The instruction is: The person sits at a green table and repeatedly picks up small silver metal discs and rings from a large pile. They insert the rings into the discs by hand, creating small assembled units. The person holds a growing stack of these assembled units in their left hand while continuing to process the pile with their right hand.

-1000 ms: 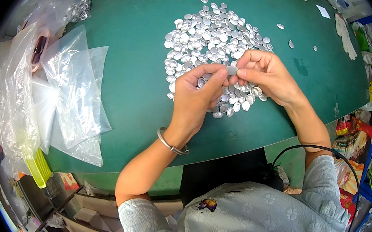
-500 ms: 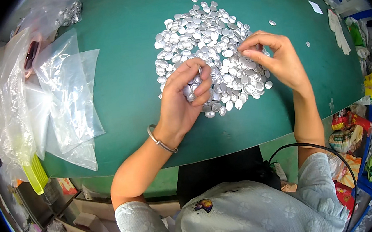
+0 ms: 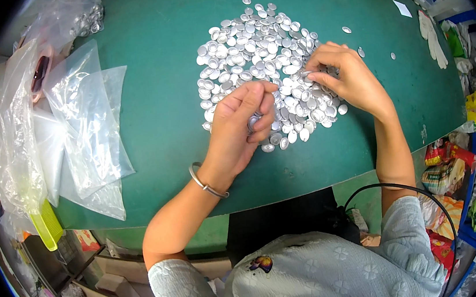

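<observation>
A round-edged table with a dark green top (image 3: 154, 70) carries everything. Directly on it, under both hands, lies a wide heap of small silver metal discs (image 3: 257, 53), spreading away from the fingers. A few single silver discs (image 3: 347, 30) lie apart, beyond the right hand. To the left of the left hand, well apart, several clear plastic bags (image 3: 87, 123) lie flat, overlapping, partly over the table edge.

left hand (image 3: 240, 126) pinching silver caps (image 3: 254, 122) | right hand (image 3: 345, 77) fingers on cap pile (image 3: 257, 53) | green table (image 3: 160, 69)
</observation>
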Action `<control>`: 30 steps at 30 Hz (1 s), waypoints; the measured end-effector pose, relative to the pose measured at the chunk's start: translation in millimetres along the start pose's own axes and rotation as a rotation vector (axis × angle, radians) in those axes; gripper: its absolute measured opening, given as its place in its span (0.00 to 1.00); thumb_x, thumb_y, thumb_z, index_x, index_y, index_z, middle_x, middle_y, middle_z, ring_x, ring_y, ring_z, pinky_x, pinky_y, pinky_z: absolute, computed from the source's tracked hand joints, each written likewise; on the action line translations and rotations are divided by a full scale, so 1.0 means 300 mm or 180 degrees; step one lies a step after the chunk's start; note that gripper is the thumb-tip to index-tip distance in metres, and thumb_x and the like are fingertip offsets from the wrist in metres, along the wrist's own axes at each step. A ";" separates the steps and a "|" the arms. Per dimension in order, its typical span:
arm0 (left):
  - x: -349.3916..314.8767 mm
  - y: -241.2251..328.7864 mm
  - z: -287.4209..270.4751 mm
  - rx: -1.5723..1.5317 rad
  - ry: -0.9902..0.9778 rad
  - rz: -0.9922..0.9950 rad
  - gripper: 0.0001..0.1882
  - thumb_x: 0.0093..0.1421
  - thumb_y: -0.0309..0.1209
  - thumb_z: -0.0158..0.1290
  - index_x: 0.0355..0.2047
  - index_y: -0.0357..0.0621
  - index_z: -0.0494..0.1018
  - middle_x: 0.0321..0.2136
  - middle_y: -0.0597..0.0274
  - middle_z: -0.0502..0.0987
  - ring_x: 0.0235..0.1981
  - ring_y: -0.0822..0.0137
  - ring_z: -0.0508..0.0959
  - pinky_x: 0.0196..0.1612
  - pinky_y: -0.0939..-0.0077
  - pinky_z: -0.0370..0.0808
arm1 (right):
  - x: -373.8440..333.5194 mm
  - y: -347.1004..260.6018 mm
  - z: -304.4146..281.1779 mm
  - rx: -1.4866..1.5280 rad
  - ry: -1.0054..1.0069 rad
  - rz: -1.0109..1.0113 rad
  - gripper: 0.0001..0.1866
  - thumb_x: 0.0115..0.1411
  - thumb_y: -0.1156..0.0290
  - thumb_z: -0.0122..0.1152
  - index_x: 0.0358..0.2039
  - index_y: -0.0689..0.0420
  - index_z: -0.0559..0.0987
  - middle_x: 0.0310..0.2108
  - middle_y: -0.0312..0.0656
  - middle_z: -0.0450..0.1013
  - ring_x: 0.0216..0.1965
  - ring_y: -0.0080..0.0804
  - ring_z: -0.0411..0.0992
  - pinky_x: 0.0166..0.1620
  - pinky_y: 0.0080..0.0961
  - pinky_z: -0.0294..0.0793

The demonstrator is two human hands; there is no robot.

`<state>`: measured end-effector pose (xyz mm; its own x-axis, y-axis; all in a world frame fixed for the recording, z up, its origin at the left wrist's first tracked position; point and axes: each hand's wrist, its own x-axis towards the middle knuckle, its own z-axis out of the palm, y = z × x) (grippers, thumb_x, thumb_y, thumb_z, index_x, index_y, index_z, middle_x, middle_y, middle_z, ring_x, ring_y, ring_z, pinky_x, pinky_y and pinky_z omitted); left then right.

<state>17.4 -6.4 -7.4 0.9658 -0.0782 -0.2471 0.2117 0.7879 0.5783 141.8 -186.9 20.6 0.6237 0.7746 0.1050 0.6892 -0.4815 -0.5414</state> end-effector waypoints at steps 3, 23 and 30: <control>-0.007 -0.001 0.012 0.0556 0.0120 -0.0026 0.10 0.60 0.32 0.46 0.35 0.36 0.68 0.17 0.72 0.60 0.15 0.83 0.55 0.14 0.90 0.49 | 0.001 -0.022 0.017 0.0891 0.0172 0.0429 0.06 0.48 0.73 0.60 0.26 0.62 0.76 0.22 0.41 0.72 0.25 0.27 0.67 0.32 0.23 0.66; -0.018 0.000 0.023 0.0819 0.0368 0.0092 0.07 0.56 0.29 0.52 0.33 0.40 0.69 0.18 0.73 0.66 0.14 0.85 0.54 0.15 0.90 0.48 | -0.020 -0.098 0.104 0.3749 0.0167 0.0680 0.05 0.55 0.76 0.55 0.32 0.64 0.73 0.28 0.40 0.73 0.31 0.22 0.71 0.35 0.17 0.70; -0.011 0.004 0.018 0.0496 0.0152 0.0118 0.07 0.57 0.29 0.49 0.34 0.41 0.67 0.23 0.69 0.68 0.15 0.85 0.55 0.15 0.92 0.50 | -0.024 -0.108 0.104 0.3680 0.0253 0.0654 0.05 0.54 0.78 0.55 0.32 0.64 0.73 0.29 0.40 0.73 0.33 0.23 0.72 0.37 0.18 0.70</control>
<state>15.2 -8.5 -1.5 0.9660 -0.0187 -0.2579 0.2002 0.6852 0.7003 103.5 -164.2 11.3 0.7335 0.6783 -0.0428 -0.1457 0.0955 -0.9847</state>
